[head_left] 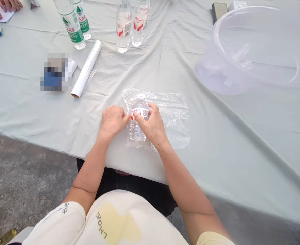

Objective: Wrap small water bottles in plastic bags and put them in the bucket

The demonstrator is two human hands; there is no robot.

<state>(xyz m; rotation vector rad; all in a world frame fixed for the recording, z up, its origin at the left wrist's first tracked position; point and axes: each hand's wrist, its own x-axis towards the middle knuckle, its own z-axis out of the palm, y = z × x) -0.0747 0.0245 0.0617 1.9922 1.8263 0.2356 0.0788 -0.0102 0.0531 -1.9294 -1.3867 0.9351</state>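
Note:
A small clear water bottle [137, 117] with a red and white label lies on its side on a sheet of clear plastic wrap [174, 117], cap pointing away from me. My left hand [113, 120] is curled at the bottle's left side, fingers pinching the wrap's edge against it. My right hand [152, 124] rests on the bottle's right side, fingers closed over the label and the wrap.
A roll of plastic wrap [86, 69] lies to the upper left. Several upright water bottles stand at the back: two green-labelled [72, 25], two red-labelled [128, 23]. A large clear plastic basin [257, 47] sits at the right. Another person's hands [2, 6] show at the far left corner.

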